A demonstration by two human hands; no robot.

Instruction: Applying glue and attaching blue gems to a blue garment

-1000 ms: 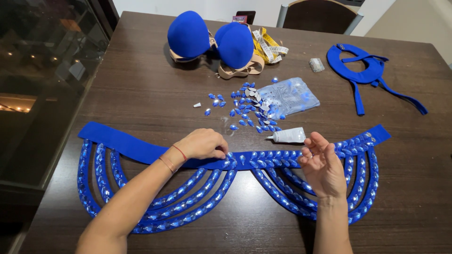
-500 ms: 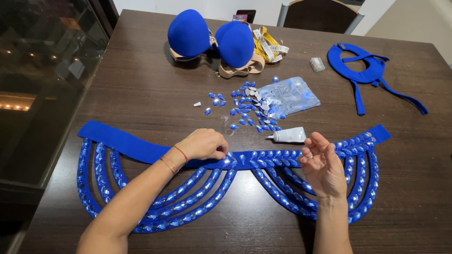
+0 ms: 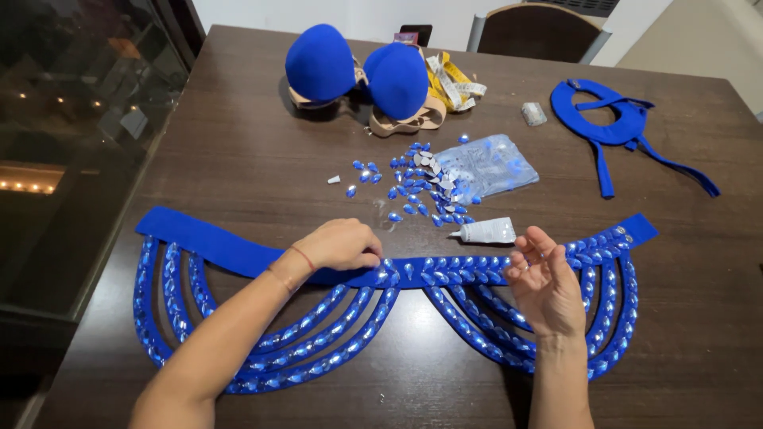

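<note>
Nearest you on the dark wooden table (image 3: 238, 159), the blue jewelled band (image 3: 230, 250) stretches from side to side, its straight upper strip hung with looping strands below, each strand lined with shiny blue teardrop gems. Your left hand (image 3: 342, 245) rests curled on the strip near its middle, fingertips pressing down where the gem row begins. Your right hand (image 3: 544, 282) hovers just above the strands, palm turned up and fingers loosely bent; you cannot tell whether anything small sits between them. Just beyond that hand lies a small white glue tube (image 3: 486, 231), nozzle pointing left. Farther out, a crumpled clear plastic bag (image 3: 485, 165) lies flat with gems inside, and loose blue gems (image 3: 409, 187) are scattered beside it. At the far edge sit two blue padded cups (image 3: 358, 70), a yellow measuring tape (image 3: 453, 79), and to the right a blue strap piece (image 3: 612, 127).
</note>
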